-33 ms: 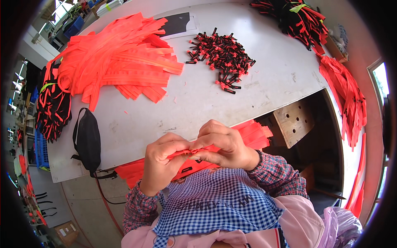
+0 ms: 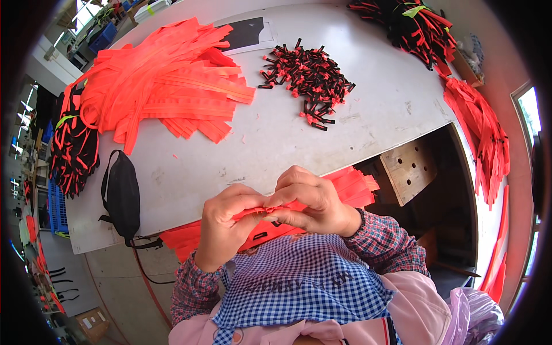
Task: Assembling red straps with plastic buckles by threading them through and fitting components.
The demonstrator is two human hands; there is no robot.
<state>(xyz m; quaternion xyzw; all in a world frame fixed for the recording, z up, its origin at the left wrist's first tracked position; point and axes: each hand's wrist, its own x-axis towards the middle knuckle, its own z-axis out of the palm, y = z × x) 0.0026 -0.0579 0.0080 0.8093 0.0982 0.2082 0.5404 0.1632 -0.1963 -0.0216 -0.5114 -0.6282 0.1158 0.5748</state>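
Near the table's front edge, my left hand (image 2: 225, 221) and my right hand (image 2: 313, 201) meet with thumbs and fingertips pinched. Between them they grip an orange-red zipper tape (image 2: 248, 213). Fingers cover most of the pinched spot, so its small details are hidden. More orange-red zipper tapes (image 2: 359, 187) lie across my lap beneath both hands, sticking out to the right and left. A small black pull (image 2: 260, 236) shows just below my left fingers.
On the white table (image 2: 276, 149) lie a large heap of orange-red zipper tapes (image 2: 172, 86), a pile of small black-and-red zipper pulls (image 2: 313, 80) and a black pouch (image 2: 122, 192). Tied black-and-red bundles (image 2: 405, 29) rest at the far right. An open recess (image 2: 443, 184) cuts into the table's right front.
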